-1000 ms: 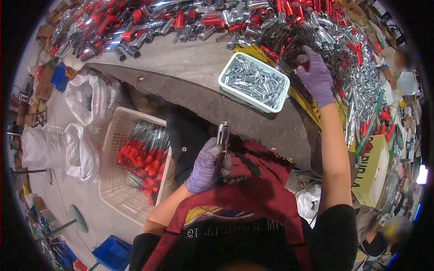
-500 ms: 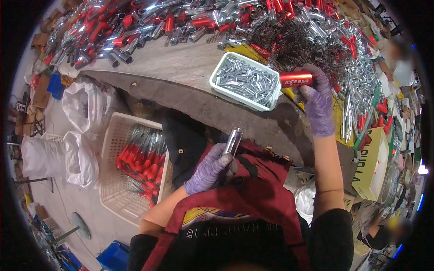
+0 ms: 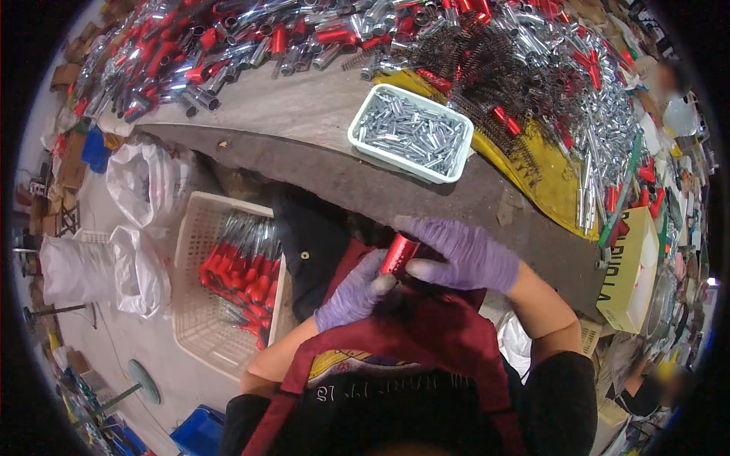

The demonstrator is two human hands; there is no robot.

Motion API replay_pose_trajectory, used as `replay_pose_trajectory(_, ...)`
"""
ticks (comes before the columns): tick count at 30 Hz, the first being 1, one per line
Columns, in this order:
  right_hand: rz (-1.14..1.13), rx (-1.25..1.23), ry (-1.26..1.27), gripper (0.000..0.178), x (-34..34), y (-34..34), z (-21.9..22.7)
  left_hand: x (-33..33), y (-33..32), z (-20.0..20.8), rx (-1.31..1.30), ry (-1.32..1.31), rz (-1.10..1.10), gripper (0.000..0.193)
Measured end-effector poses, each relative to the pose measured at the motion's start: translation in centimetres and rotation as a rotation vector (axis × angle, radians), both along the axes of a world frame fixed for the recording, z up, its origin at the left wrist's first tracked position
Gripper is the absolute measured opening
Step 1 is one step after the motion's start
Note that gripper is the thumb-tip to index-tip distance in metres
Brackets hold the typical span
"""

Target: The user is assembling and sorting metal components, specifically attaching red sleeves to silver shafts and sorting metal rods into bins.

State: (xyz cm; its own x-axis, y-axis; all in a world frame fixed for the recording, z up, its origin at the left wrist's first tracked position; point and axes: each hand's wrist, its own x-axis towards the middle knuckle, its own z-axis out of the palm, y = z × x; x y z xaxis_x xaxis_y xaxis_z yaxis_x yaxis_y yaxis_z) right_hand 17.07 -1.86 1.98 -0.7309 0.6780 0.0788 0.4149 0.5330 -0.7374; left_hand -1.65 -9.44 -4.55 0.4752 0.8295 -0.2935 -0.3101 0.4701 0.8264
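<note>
Close to my body, both purple-gloved hands meet at a shiny red metal tube (image 3: 400,257) that stands tilted. My left hand (image 3: 351,295) is closed around its lower end. From the other side my right hand (image 3: 464,254) grips its upper part, thumb on the near face and fingers around the back. The chrome tube that my left hand held is out of sight; whether it sits inside the red one I cannot tell. Beyond my hands, on the bench, stands a pale green tray (image 3: 411,169) full of small silver pins.
Red and chrome tubes (image 3: 304,53) lie heaped along the bench's far side, beside a tangle of dark springs (image 3: 487,64) on yellow cloth (image 3: 559,197). At left, a beige crate (image 3: 186,289) holds red-handled parts near white sacks (image 3: 141,182). A yellow box (image 3: 627,285) stands right.
My right hand has brought the red tube from beside the tray down and left to my left hand. The chrome tube no longer shows. My left hand has stayed almost in place.
</note>
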Motion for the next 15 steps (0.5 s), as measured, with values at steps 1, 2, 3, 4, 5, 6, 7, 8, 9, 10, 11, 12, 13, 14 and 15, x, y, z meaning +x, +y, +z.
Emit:
replay_pose_trajectory(1, 0.0, 0.001, 0.0, 0.043, 0.6, 0.9, 0.3, 0.1, -0.1, 0.2, -0.032, 0.01, 0.027, 0.051)
replay_pose_trajectory(2, -0.021, 0.144, -0.107, 0.041, 1.3, 2.2, 0.7, 0.0, -0.2, 0.0, -0.032, 0.012, 0.027, 0.051)
replay_pose_trajectory(3, -0.042, 0.286, -0.213, 0.039, 2.1, 3.7, 1.0, -0.1, -0.4, -0.2, -0.014, 0.021, 0.037, 0.049)
replay_pose_trajectory(4, -0.221, 0.409, -0.279, 0.037, 3.4, 5.1, 0.6, -0.2, -0.4, -0.4, 0.005, 0.027, 0.041, 0.047)
replay_pose_trajectory(5, -0.403, 0.53, -0.345, 0.035, 4.7, 6.5, -0.1, -0.3, -0.4, -0.4, 0.006, 0.025, 0.036, 0.047)
replay_pose_trajectory(6, -0.561, 0.55, -0.512, 0.034, 5.8, 7.8, -0.6, -0.3, -0.4, -0.4, 0.003, 0.011, 0.026, 0.048)
replay_pose_trajectory(7, -0.715, 0.567, -0.676, 0.033, 6.7, 8.9, -1.0, -0.3, -0.3, -0.5, 0.0, -0.002, 0.022, 0.048)
replay_pose_trajectory(8, -0.715, 0.569, -0.676, 0.033, 7.3, 9.4, -1.6, -0.3, -0.4, -0.4, 0.002, -0.003, 0.022, 0.048)
replay_pose_trajectory(9, -0.742, 0.452, -0.761, 0.033, 7.8, 9.7, -2.2, -0.3, -0.5, -0.3, -0.027, -0.011, 0.035, 0.049)
replay_pose_trajectory(10, -0.762, 0.332, -0.842, 0.032, 8.2, 10.0, -2.5, -0.3, -0.5, -0.3, -0.057, -0.016, 0.051, 0.05)
replay_pose_trajectory(11, -0.761, 0.33, -0.842, 0.032, 8.6, 10.2, -2.6, -0.4, -0.5, -0.3, -0.059, -0.016, 0.051, 0.05)
replay_pose_trajectory(12, -0.748, 0.32, -0.786, 0.032, 9.1, 10.4, -2.7, -0.6, -0.4, -0.4, -0.056, -0.073, 0.037, 0.051)
replay_pose_trajectory(13, -0.731, 0.312, -0.725, 0.032, 8.9, 10.5, -2.5, -0.9, -0.5, -0.3, -0.05, -0.127, 0.028, 0.052)
replay_pose_trajectory(14, -0.728, 0.313, -0.721, 0.032, 8.6, 10.7, -2.1, -1.2, -0.7, -0.5, -0.049, -0.124, 0.032, 0.052)
replay_pose_trajectory(15, -0.709, 0.23, -0.751, 0.032, 8.2, 10.9, -1.4, -1.4, -0.9, -1.0, -0.04, -0.122, -0.011, 0.053)
